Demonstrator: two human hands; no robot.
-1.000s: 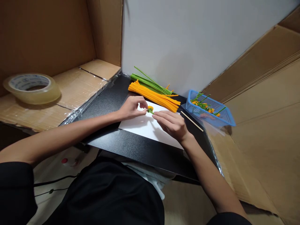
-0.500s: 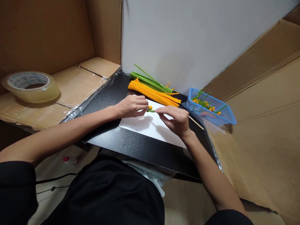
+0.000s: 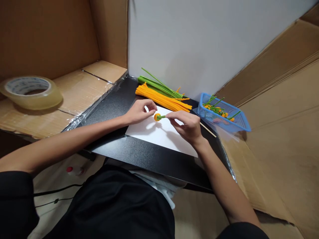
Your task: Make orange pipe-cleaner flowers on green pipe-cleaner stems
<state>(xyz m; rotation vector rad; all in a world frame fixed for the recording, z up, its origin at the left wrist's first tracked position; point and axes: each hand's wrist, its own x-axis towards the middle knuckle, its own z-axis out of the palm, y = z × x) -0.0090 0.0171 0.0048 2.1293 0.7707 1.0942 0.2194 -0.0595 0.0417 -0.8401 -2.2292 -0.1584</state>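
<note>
One orange-and-green pipe-cleaner flower [image 3: 157, 117] is held over the white paper sheet [image 3: 159, 136], its green stem pinched between the thumb and fingertips of the right hand [image 3: 186, 124]. The left hand [image 3: 139, 112] has thumb and forefinger curled with a narrow gap between their tips, just beside the flower head; I cannot tell whether they touch. Behind lie bundled orange pipe cleaners [image 3: 164, 98] and green pipe cleaners [image 3: 158, 85]. The right hand hides one end of a thin wooden stick [image 3: 208, 130]. Similar flowers fill part of a blue perforated basket [image 3: 216, 122]. Blue print inside the clear tape roll [image 3: 42, 100] is too blurred to read.
</note>
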